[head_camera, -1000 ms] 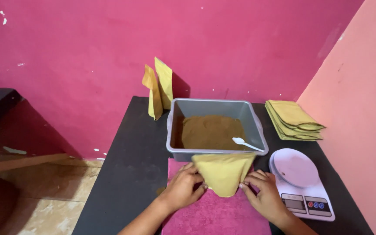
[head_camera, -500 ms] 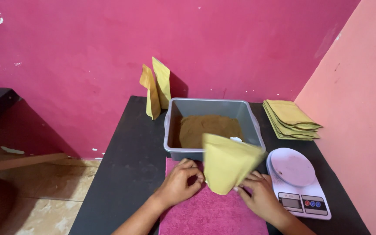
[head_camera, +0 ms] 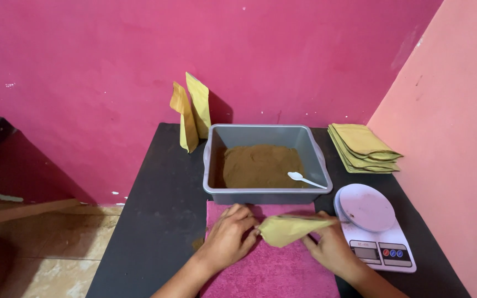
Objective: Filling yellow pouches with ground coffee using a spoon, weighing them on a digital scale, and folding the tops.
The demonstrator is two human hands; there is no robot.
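A yellow-brown paper pouch (head_camera: 291, 228) lies nearly flat over a pink towel (head_camera: 271, 270), held between both hands. My left hand (head_camera: 228, 238) pinches its left corner. My right hand (head_camera: 333, 249) grips its right end, close to a white kitchen scale (head_camera: 375, 225). Just beyond the towel stands a grey plastic tub (head_camera: 264, 194) with brown powder (head_camera: 258, 165) and a white spoon (head_camera: 305, 179) in it.
Two filled yellow pouches (head_camera: 190, 110) stand against the magenta wall at the back left of the black table (head_camera: 150, 221). A stack of flat yellow pouches (head_camera: 362, 146) lies at the back right, by the salmon wall. The floor drops away to the left.
The pouch stood upright with its mouth spread a moment ago; now it is tipped down and flattened over the towel. Both hands stayed on it.
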